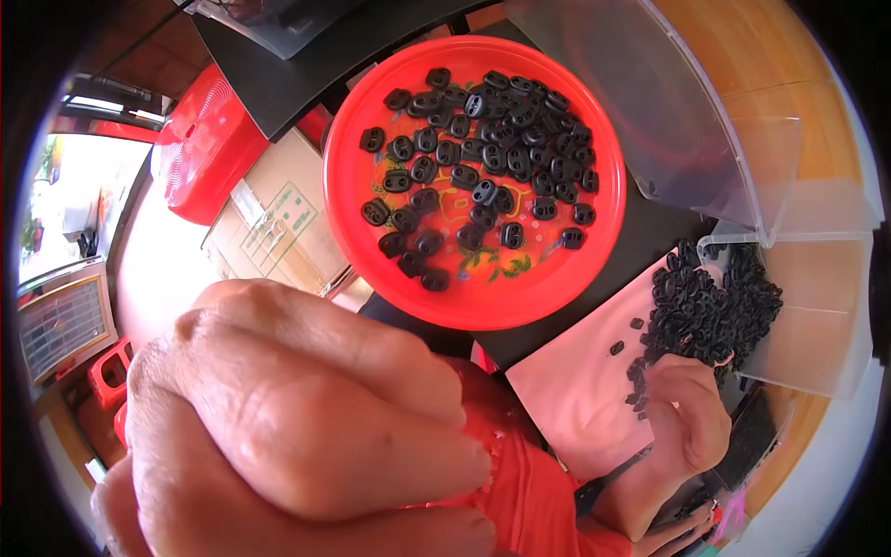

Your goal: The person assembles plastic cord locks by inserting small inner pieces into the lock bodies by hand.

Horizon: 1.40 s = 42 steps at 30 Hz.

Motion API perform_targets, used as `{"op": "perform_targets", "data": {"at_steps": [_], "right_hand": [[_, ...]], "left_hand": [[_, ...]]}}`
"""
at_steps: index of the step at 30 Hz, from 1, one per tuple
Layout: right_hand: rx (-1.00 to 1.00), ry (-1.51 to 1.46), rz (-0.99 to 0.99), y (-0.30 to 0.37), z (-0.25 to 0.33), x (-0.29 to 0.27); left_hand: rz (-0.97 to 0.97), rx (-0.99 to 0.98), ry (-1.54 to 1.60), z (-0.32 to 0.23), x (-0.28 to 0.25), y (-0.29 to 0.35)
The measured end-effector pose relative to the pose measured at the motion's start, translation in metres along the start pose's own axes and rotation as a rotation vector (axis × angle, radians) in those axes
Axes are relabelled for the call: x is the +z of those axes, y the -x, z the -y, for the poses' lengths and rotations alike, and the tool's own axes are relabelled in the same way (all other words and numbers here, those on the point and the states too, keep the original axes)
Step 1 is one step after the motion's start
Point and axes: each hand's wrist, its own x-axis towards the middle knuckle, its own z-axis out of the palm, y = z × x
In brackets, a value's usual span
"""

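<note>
Very close to the camera, my left hand fills the lower left with its fingers bent. Its fingertips point right, and whatever they may hold is hidden. At the right, my right hand is at the near edge of a heap of small black two-hole cord locks. Its fingers are curled, and I cannot make out what is between them. Beyond my left hand sits a round red tray with a flowered bottom. Many black cord locks lie spread on it, thickest toward the far right.
The heap rests on a pink cloth, with a few loose pieces beside it. Clear plastic bins stand along the right. A black tabletop runs under the tray. A red stool and a cardboard box are at the left.
</note>
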Motion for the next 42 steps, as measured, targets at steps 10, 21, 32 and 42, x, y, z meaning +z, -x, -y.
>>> {"op": "perform_targets", "data": {"at_steps": [10, 21, 32, 42], "right_hand": [[0.035, 0.156, 0.091, -0.021, -0.002, 0.023], [-0.429, 0.639, 0.063, -0.094, -0.035, 0.096], [-0.416, 0.501, 0.172, -0.116, -0.019, 0.117], [-0.399, 0.587, 0.27, -0.109, -0.001, 0.133]], "left_hand": [[-0.236, 0.074, -0.434, 0.036, 0.017, 0.039], [0.021, 0.068, -0.799, 0.076, 0.02, 0.094], [-0.061, 0.186, -0.803, 0.085, 0.019, 0.107], [-0.038, 0.248, -0.781, 0.086, 0.013, 0.114]]}}
